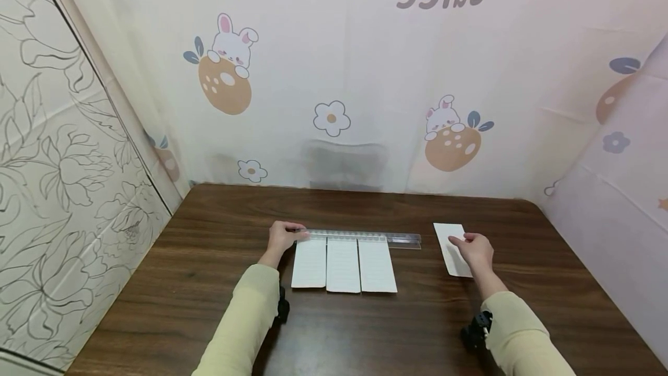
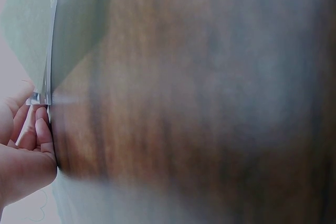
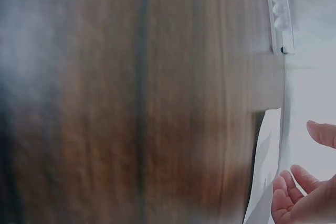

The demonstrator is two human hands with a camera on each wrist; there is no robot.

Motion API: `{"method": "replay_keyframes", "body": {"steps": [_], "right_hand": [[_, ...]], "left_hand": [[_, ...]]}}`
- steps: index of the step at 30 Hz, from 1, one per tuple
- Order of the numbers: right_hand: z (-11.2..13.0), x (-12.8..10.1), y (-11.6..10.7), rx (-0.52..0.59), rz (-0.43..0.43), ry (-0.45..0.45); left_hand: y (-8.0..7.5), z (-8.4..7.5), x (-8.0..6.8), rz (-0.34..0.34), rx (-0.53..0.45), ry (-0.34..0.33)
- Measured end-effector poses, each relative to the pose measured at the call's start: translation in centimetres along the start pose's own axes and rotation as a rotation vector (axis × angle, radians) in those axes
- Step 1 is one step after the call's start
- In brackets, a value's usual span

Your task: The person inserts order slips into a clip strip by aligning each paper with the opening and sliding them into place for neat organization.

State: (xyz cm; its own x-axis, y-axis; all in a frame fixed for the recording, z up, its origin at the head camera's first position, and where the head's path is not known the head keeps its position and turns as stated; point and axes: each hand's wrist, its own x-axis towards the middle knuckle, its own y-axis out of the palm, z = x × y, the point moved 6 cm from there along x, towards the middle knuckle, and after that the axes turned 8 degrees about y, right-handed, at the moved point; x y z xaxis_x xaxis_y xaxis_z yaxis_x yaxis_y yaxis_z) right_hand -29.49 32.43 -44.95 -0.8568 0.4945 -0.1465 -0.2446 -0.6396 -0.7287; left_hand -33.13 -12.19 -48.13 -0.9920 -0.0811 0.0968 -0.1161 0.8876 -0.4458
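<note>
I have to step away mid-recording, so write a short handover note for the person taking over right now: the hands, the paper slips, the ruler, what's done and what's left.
Left hand: holds the left end of the clear ruler, which lies across the top edges of the lined slips.
Right hand: fingers loosely curled over the separate white slip to the right; a firm grip cannot be made out.
Done: three lined slips lie side by side, tops against the ruler, on the wooden table.
Left, as it looks: the fourth slip sits apart and probably belongs beside the row's right edge, under the ruler's free end.
</note>
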Motion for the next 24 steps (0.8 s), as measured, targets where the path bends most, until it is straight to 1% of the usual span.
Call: {"method": "replay_keyframes", "body": {"steps": [5,10,18,24], "right_hand": [[-0.5,0.8,-0.1,-0.034,-0.017,0.022],[-0.8,1.0,-0.1,-0.068,-0.012,0.058],[-1.1,0.9,0.2,-0.068,0.014,0.153],[-0.7,0.7,0.6,-0.099,0.026,0.159]], "left_hand": [[0.0,0.0,0.0,-0.001,-0.002,-0.003],[0.0,0.0,0.1,-0.004,-0.002,0.004],[0.1,0.1,0.1,0.0,0.002,-0.005],[0.0,0.1,0.2,0.0,0.012,-0.005]]}}
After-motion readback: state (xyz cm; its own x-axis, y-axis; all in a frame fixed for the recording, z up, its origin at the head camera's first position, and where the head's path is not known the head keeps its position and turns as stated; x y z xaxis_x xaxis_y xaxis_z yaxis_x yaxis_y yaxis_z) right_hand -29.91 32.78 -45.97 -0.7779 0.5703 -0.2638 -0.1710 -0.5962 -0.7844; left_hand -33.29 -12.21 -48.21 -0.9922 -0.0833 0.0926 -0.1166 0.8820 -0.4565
